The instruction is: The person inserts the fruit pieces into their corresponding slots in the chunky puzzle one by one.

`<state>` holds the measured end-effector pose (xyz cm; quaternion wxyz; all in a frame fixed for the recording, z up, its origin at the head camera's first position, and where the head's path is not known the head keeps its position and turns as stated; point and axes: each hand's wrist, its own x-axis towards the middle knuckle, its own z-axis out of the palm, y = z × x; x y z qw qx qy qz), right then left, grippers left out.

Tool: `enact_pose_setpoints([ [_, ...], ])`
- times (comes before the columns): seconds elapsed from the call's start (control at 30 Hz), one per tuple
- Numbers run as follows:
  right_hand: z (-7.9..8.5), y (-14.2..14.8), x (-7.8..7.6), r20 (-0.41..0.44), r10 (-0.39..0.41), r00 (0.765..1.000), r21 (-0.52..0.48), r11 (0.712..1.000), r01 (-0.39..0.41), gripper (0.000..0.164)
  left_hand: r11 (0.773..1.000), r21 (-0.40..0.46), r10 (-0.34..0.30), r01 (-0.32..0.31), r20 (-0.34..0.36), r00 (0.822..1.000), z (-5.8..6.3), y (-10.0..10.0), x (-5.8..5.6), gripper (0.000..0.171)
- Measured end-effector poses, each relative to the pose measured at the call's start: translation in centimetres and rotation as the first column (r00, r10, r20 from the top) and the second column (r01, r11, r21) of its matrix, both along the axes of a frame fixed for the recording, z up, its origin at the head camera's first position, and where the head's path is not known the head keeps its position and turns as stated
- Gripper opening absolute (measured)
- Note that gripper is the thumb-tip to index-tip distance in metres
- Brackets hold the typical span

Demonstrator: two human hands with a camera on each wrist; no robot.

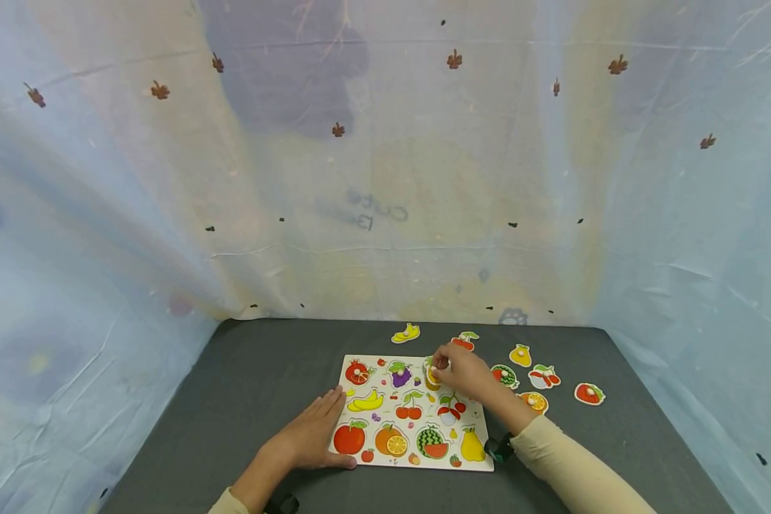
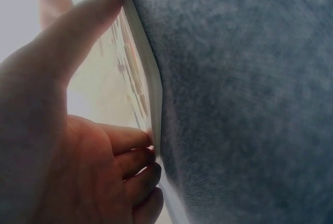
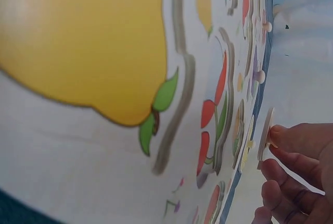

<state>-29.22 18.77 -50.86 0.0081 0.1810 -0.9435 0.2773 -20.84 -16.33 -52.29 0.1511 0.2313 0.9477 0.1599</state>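
Note:
A white wooden fruit puzzle board (image 1: 385, 421) lies on the dark table. My right hand (image 1: 465, 371) is over its upper right corner, pinching a fruit puzzle piece (image 3: 266, 138) that shows edge-on in the right wrist view. Partly covered by the fingers, its print cannot be fully made out. A grape piece (image 1: 400, 374) and a pomegranate piece (image 1: 358, 372), both with knobs, sit in the board's top row. Along the board's left side rests my left hand (image 1: 311, 432), fingers extended against the edge, thumb at the near left corner.
Loose pieces lie beyond and right of the board: bananas (image 1: 405, 333), cherries (image 1: 464, 341), a pear (image 1: 520, 355), a watermelon (image 1: 505, 375), an orange (image 1: 535, 402), a red-and-green piece (image 1: 544, 376) and another red piece (image 1: 589, 393). A patterned curtain (image 1: 385, 178) hangs behind the table.

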Motion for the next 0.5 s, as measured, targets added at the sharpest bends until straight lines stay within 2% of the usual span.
enact_pose_setpoints([
  [0.5, -0.73, -0.36, -0.33, 0.023, 0.004, 1.0, 0.047, 0.999, -0.006, 0.015, 0.999, -0.033, 0.023, -0.023, 0.01, 1.0, -0.22, 0.19, -0.19, 0.127],
])
